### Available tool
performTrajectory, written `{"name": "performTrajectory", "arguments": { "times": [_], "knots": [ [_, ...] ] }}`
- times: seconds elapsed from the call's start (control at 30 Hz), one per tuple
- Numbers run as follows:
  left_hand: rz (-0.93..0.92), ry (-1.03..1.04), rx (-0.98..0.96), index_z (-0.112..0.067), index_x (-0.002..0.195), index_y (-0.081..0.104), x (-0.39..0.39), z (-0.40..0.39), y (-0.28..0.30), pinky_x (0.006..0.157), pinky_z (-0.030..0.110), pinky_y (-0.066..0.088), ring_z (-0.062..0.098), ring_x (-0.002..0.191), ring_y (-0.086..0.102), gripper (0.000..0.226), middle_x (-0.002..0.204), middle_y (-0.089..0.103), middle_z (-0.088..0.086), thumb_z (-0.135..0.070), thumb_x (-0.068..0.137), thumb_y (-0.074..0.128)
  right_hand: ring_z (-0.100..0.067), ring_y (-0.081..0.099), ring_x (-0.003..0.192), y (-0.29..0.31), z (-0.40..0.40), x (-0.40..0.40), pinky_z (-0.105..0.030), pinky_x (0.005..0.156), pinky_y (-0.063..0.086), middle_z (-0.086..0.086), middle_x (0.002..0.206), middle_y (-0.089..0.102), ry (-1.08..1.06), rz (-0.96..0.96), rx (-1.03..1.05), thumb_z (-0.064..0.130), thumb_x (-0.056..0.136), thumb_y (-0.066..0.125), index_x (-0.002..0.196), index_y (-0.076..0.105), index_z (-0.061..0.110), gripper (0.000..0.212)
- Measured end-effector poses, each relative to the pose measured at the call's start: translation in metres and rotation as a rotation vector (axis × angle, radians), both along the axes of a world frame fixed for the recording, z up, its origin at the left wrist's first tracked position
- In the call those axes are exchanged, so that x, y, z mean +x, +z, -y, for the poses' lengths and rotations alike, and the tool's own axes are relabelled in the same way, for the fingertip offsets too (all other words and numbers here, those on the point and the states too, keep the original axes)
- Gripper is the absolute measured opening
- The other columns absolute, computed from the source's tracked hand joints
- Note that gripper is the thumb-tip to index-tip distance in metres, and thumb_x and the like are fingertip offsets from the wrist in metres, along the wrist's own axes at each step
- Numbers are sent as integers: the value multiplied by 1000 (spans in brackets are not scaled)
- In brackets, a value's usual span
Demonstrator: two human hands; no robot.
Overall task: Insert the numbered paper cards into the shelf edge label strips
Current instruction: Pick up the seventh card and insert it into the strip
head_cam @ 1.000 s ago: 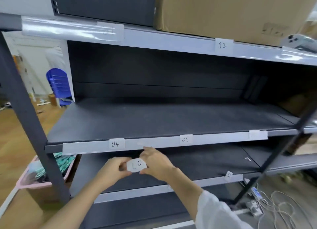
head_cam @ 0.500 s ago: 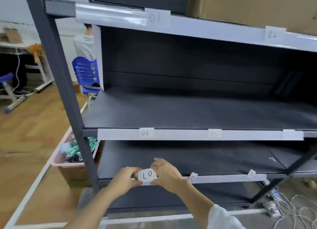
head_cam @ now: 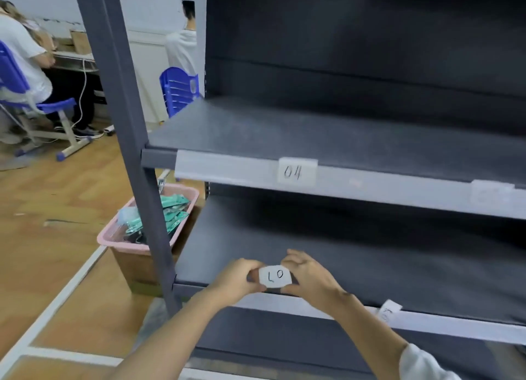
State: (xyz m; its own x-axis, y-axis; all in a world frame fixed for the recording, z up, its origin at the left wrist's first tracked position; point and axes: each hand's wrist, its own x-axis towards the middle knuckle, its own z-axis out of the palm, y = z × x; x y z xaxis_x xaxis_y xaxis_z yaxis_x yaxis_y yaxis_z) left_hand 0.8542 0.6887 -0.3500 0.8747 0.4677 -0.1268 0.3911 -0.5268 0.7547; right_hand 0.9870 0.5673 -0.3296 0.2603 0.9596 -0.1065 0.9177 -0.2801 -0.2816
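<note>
Head view, looking down at a dark grey shelf unit. Both hands hold one small white paper card (head_cam: 275,276) between them, just above the front edge of the lower shelf (head_cam: 370,268): the left hand (head_cam: 237,278) pinches its left end, the right hand (head_cam: 308,277) pinches its right end, fingers curled round the edges. The card's writing reads upside down from here (it looks like "L0"). Whether its bottom edge touches the lower label strip (head_cam: 427,322) cannot be told, since the hands cover that stretch of the strip.

Two label strips are in sight, one on each shelf edge. The upper label strip (head_cam: 227,167) carries a card marked "04" (head_cam: 297,171) and a second card (head_cam: 492,193) near the right border, too blurred to read. The lower strip has one more card (head_cam: 389,311) sitting tilted to the right of the hands, its mark unreadable. That makes four cards counted.

Left of the grey upright post (head_cam: 125,123), a pink basket (head_cam: 113,237) rests on a brown box, partly hidden by the post, holding green packets. Two people sit or stand in the background, both cut off.
</note>
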Motion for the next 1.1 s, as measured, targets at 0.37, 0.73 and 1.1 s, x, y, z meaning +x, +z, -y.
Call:
{"name": "performTrajectory", "arguments": {
  "times": [0.37,0.73,1.1],
  "knots": [
    [198,-41,266,-19,115,62,33,-54,-112,90,23,36,8,105,49,40,114,58,-2,-20,77,70,-16,34,136,-124,-43,34,-25,115,18,-3,137,51,-49,-5,280,27,82,65,129,49,14,52],
    [556,363,147,-24,99,69,62,-37,-166,82,23,44,11,99,58,26,103,70,-6,-21,73,72,-26,64,97,-159,-59,33,-18,84,49,-12,98,71,-489,-667,710,5,83,59,91,69,5,13],
    [543,335,268,-20,112,62,68,-28,-166,89,25,40,18,113,51,33,114,65,-2,-34,82,62,-9,66,65,-153,-50,38,-13,64,51,-4,75,70,-417,-564,608,2,85,51,77,69,3,19]
  ]
}}
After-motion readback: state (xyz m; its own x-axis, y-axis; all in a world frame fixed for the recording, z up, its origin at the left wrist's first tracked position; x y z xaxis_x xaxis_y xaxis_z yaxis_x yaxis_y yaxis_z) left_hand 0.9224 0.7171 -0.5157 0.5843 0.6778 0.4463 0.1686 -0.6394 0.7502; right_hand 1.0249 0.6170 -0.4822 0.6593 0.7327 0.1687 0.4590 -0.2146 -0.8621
